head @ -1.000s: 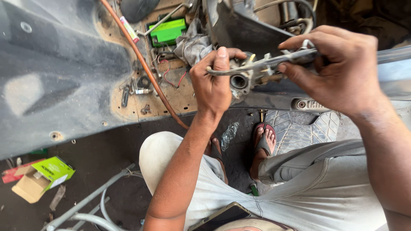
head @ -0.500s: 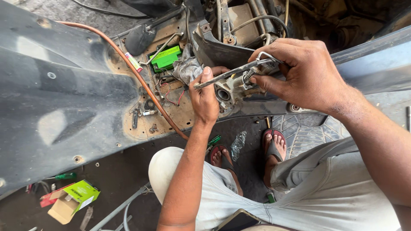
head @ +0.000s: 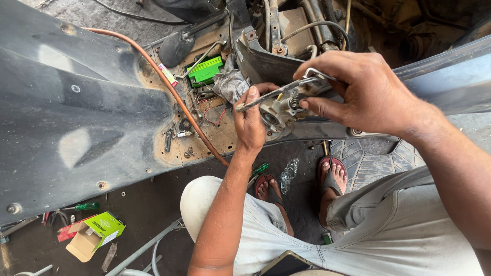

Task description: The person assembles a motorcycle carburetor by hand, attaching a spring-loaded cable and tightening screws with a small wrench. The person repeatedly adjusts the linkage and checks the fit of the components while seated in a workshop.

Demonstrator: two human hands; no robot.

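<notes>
Dull metal lever (head: 279, 92), matt dusty plastic panel (head: 76, 117)

The left hand (head: 251, 122) rises from below on a bare forearm that runs nearly straight up, wrist unbent, thumb up and fingers curled around the near side of the small metal part (head: 279, 110) in a closed grip. The right hand (head: 358, 92) comes in from the right of that part, back of the hand turned upward, wrist slightly bent, its fingers (head: 319, 105) folded down over the part's top and far side, pinching it. Both hands meet at the part, almost touching.
</notes>
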